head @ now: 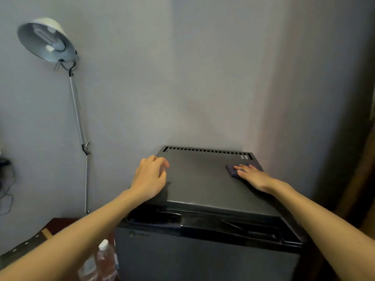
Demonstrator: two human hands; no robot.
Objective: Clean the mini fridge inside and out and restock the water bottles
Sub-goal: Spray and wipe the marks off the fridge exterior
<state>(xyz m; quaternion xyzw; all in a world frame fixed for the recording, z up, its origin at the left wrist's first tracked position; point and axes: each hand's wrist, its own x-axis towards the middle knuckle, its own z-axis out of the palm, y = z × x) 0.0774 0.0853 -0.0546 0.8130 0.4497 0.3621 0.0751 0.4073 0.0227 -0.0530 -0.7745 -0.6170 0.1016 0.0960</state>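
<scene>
A dark grey mini fridge (203,185) stands against the wall, its door closed and a row of vent slots along the back of its top. My right hand (253,176) lies flat with straight fingers on a small dark cloth (233,171) near the back right of the top. My left hand (151,176) rests over the top's left edge with loosely curled fingers and holds nothing. Clear water bottles (105,262), one with a white cap, stand at the fridge's lower left.
A silver desk lamp (47,40) on a jointed arm stands against the wall at left. A dark wooden surface (58,226) lies below it beside the fridge. Cables (5,191) hang at the far left edge. A brown wooden panel borders the right.
</scene>
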